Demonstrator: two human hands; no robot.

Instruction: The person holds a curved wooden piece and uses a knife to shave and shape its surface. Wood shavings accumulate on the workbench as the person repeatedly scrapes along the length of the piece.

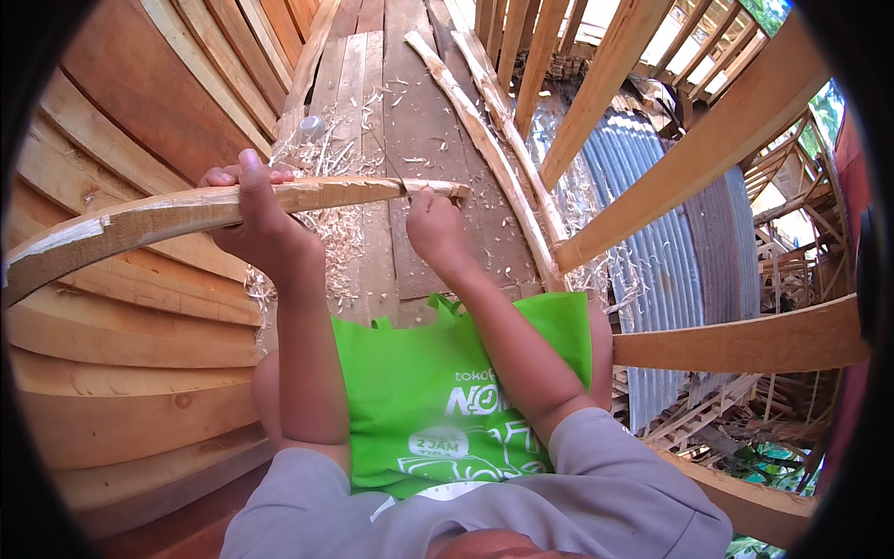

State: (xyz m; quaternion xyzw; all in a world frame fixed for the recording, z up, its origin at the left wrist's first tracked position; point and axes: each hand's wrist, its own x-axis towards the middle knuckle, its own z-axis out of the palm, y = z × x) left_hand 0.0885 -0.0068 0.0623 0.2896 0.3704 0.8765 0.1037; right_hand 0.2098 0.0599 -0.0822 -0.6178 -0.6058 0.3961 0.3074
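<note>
A long curved wooden strip (140,222) runs from the left edge to the middle of the view, its top edge freshly cut and pale. My left hand (261,224) is wrapped around the strip near its middle, thumb over the top. My right hand (433,228) is closed just under the strip's right end, gripping a thin dark tool (396,177) that I cannot make out clearly. A bright green bag (447,391) lies on my lap below both forearms.
Curved stacked planks (121,354) form a wall on the left. A plank floor (419,121) ahead is strewn with wood shavings (326,158). Wooden ribs (708,149) rise on the right, with corrugated metal sheeting (652,252) beyond them.
</note>
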